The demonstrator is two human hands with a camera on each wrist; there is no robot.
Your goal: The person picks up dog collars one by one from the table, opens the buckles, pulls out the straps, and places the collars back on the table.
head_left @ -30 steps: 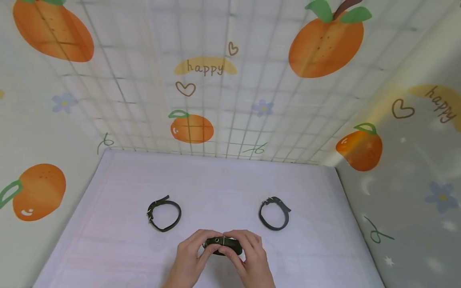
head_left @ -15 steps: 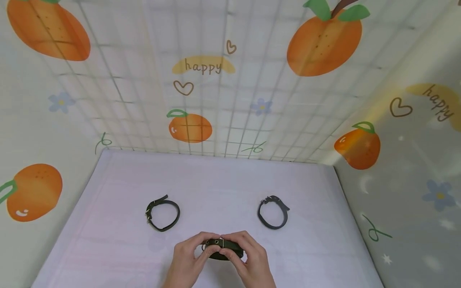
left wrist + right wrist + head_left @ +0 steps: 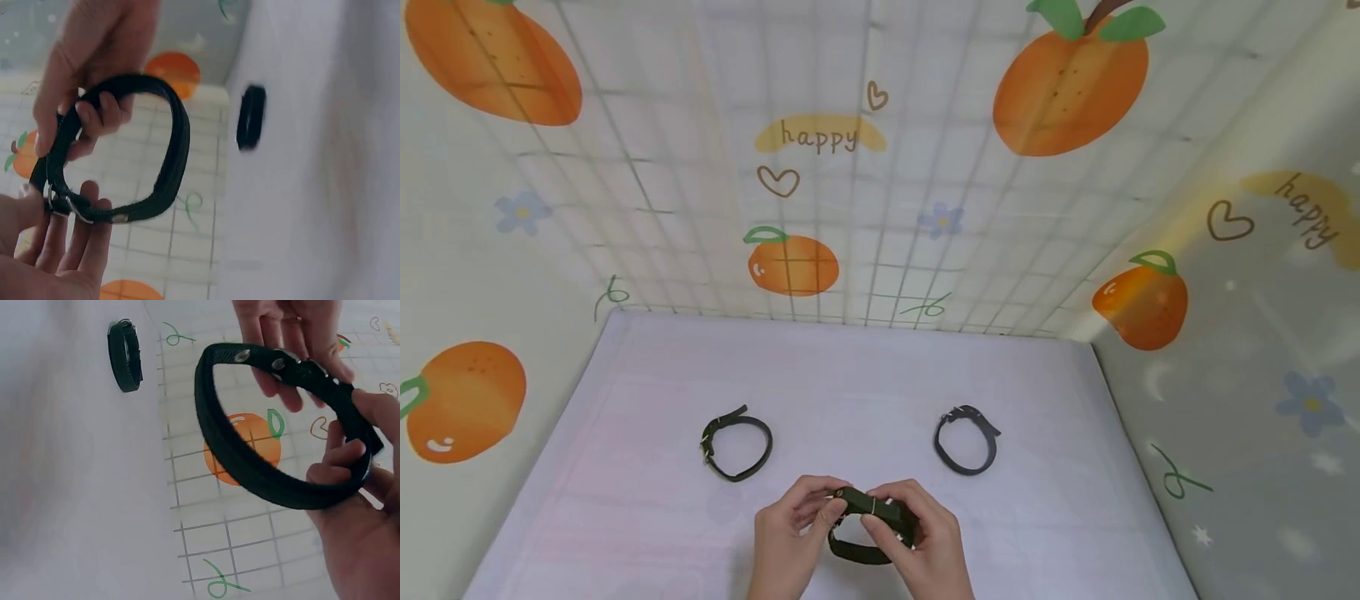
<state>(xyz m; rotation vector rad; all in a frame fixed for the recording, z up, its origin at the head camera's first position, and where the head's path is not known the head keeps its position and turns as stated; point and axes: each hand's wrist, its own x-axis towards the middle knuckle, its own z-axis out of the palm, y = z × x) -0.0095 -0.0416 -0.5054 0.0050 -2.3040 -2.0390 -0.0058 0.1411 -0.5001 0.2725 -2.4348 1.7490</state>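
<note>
A dark green buckled collar [image 3: 865,552], like a pet collar, is held up in a loop between my two hands. My left hand [image 3: 786,533] pinches it near the metal buckle [image 3: 60,199], thumb on one side and fingers on the other. Around the strap's other side, my right hand [image 3: 931,533] grips with curled fingers, thumb pressed on the strap near its free end. Metal eyelets [image 3: 242,355] show along the strap in the right wrist view. Part of the buckle is covered by fingers in the head view.
Two more buckled collars lie on the white table [image 3: 850,375]: a dark green one [image 3: 767,442] to the left and a blackish one [image 3: 937,446] to the right. Behind the table hangs a backdrop [image 3: 715,250] printed with oranges, and similar sheets close both sides.
The collar has tilted so its loop opens toward the head camera. My left fingers have shifted on the strap by the buckle. The two collars on the table stay put.
</note>
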